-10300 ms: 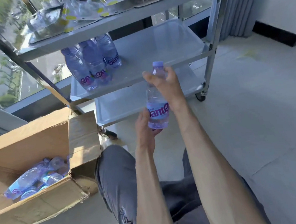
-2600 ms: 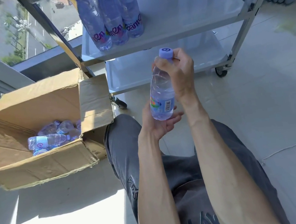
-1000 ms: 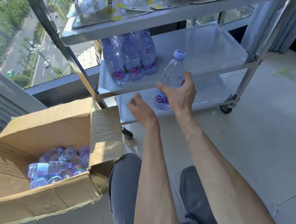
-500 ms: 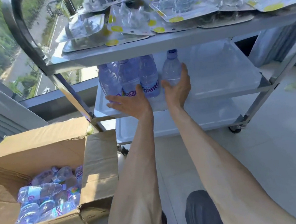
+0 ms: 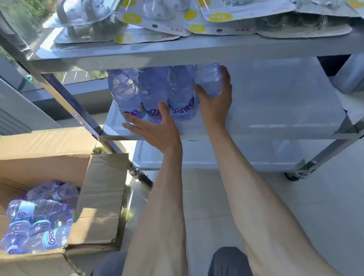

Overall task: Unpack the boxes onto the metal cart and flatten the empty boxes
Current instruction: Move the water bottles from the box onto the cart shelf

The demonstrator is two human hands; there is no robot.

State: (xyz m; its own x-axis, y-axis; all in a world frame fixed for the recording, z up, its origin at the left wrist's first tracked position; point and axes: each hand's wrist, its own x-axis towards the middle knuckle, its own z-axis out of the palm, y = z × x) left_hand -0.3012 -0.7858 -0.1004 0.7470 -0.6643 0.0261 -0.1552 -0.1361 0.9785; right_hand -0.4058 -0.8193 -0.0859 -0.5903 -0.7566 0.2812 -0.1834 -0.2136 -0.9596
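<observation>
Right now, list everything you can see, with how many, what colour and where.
cart: one, silver metal, three shelves, ahead
blister packs: several, clear with yellow dots, top shelf
standing bottles: four, clear purple-tinted, middle shelf, left end
box: one, brown cardboard, open, floor at left
boxed bottles: several, lying in the box
floor: pale tile
window: behind cart, trees outside
left hand: fingers spread at the bottles' bases
right hand: grips the rightmost bottle

The bottles (image 5: 154, 95) are pale violet with purple letters on the labels, the box (image 5: 105, 194) is brown, the cart (image 5: 188, 53) is silver-grey, the packs (image 5: 217, 5) carry yellow dots.
</observation>
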